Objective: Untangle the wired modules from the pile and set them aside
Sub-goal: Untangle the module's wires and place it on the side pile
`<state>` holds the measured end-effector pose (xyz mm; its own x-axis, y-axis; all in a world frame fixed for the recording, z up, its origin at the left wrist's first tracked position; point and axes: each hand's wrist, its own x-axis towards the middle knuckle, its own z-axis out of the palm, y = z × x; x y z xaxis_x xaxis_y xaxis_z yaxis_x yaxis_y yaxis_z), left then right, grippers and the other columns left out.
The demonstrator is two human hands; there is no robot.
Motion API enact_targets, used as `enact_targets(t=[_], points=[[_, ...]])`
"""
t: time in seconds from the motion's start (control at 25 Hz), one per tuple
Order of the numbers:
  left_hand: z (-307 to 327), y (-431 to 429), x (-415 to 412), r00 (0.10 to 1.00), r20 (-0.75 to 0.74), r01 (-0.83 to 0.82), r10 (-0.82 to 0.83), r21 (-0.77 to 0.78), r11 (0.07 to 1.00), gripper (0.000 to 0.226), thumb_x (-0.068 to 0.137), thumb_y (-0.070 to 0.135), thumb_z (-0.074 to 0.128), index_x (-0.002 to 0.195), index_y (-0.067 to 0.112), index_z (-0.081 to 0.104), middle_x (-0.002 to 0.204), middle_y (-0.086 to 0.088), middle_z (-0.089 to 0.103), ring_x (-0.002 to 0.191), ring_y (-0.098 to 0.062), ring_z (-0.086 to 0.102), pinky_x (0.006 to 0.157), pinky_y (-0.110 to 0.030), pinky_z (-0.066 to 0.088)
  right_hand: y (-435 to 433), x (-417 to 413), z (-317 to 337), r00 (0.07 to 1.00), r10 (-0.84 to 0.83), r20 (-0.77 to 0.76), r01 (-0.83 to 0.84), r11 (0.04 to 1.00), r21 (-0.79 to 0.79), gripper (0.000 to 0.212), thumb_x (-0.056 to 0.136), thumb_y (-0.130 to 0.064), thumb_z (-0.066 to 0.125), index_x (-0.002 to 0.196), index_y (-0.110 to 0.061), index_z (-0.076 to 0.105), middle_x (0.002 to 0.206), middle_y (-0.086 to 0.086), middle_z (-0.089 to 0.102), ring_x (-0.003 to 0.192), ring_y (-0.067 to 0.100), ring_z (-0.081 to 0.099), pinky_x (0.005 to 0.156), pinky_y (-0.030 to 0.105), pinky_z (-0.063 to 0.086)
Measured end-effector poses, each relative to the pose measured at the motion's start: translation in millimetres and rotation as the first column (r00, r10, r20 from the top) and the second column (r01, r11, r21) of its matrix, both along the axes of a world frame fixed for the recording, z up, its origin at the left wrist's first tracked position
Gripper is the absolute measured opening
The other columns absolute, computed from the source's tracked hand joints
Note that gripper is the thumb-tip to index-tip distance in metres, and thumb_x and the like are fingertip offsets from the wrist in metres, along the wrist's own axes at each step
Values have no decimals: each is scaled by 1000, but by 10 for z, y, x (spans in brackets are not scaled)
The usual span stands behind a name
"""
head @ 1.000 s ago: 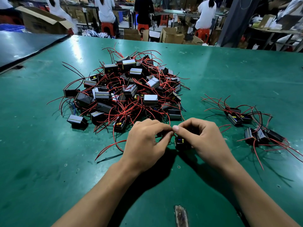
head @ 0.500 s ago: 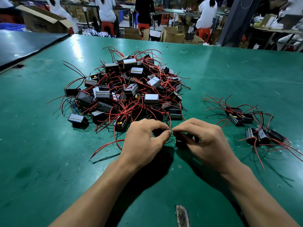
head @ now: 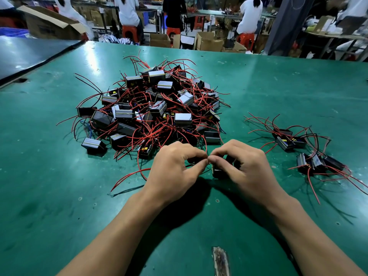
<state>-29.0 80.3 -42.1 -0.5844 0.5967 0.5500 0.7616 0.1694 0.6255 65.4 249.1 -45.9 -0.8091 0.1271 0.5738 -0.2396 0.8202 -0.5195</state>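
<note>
Reaches both forearms in over the green table point(head: 59, 196), wrists low, knuckles arched. Faces the tangled pile of wired modules point(head: 151, 112) just ahead, set-aside cluster point(head: 302, 148) off right. Curls left hand point(head: 173, 172), pinching a red wire point(head: 206, 150) thumb to forefinger; curls right hand point(head: 249, 170) round one black module point(head: 218, 172), fingertips meeting the left's

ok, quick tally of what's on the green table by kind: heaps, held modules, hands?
Tangled pile: 1
Set-aside cluster: 1
Held module: 1
Hands: 2 (left hand, right hand)
Total: 5
Modules inside the heaps: too tangled to count.
</note>
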Motion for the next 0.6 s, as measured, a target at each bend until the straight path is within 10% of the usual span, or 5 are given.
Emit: enact_targets(t=[0.28,0.44,0.6], points=[[-38,20,29,990,-135,-35,36,9,999,11,84,20,70,88,16,79,76,6,72,68,-21,60,65,-44,49,-111,13,59,965,31,261,103,870,-482,17,94,-26,68,80,-17,70,67,9,67,58,11,54,59,31,43],[-39,27,35,984,-172,-48,48,3,999,11,83,18,70,88,16,79,75,5,72,67,-22,60,63,-45,48,-111,16,64,960,27,278,115,869,-481,20,94,-29,67,79,-15,70,69,13,67,60,14,55,62,38,46],[-35,21,35,997,-31,-68,69,24,997,12,81,25,71,85,18,79,77,9,72,73,-19,62,70,-45,50,-48,33,49,995,-18,103,43,969,-244,6,88,-25,75,84,-23,72,71,-7,69,59,5,59,59,17,43]])
